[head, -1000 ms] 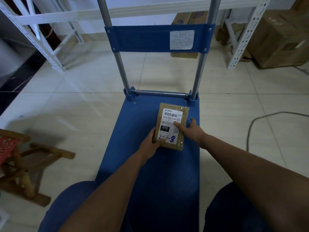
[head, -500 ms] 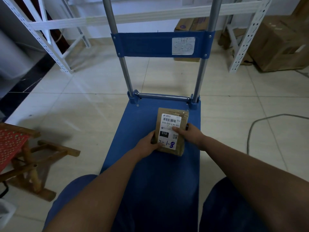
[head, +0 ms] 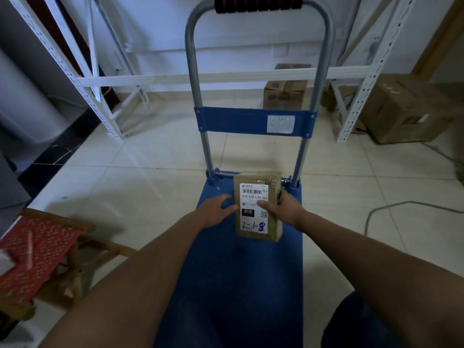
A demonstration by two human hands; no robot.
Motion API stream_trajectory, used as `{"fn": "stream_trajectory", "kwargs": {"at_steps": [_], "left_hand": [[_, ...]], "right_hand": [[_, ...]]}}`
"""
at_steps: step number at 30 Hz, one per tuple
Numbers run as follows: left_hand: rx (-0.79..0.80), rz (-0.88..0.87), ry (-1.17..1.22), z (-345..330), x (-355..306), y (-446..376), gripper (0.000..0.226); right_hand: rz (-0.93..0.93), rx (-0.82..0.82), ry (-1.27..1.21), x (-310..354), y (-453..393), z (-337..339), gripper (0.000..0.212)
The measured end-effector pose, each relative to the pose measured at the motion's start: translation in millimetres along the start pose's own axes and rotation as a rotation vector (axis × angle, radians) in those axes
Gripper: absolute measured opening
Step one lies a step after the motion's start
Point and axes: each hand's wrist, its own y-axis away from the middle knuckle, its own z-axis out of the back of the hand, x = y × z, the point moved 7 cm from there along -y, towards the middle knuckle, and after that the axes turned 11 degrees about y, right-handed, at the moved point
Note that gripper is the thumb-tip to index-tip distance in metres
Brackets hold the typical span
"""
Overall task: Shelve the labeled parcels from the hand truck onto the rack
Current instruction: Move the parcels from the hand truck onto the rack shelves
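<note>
A small brown parcel (head: 254, 223) with a white label, handwritten "2-1-8", is raised a little above the far end of the blue hand truck deck (head: 238, 277). My right hand (head: 287, 209) grips its right edge, thumb across the label. Just beside the parcel's left edge is my left hand (head: 216, 209), fingers loosely curled, thumb tip at the edge. The truck's grey handle frame (head: 194, 71) rises behind the parcel. Beyond it stands the white metal rack (head: 155, 80), its low beam running across the view.
A wooden stool with a red woven seat (head: 37, 249) stands at the left. Cardboard boxes sit under the rack (head: 285, 95) and at the far right (head: 406, 114). A grey cable (head: 401, 204) lies on the tiled floor at right. My knees flank the deck.
The parcel has come up off the deck, tilted toward me in my right hand. My left hand has slipped from its lower left corner to beside the left edge. My head has tipped up.
</note>
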Motion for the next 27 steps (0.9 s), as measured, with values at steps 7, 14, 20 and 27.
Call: {"fn": "stream_trajectory", "kwargs": {"at_steps": [7, 14, 20, 27], "left_hand": [[0.025, 0.078, 0.045, 93, -55, 78, 0.062], [-0.007, 0.108, 0.066, 188, -114, 163, 0.058], [-0.069, 0.206, 0.106, 269, -147, 257, 0.056], [-0.187, 0.260, 0.143, 331, -196, 370, 0.049]], "right_hand": [[-0.043, 0.039, 0.058, 97, 62, 42, 0.054], [-0.028, 0.040, 0.118, 212, 116, 98, 0.069], [0.023, 0.108, 0.175, 306, 172, 121, 0.077], [0.167, 0.188, 0.236, 399, 231, 128, 0.049]]}}
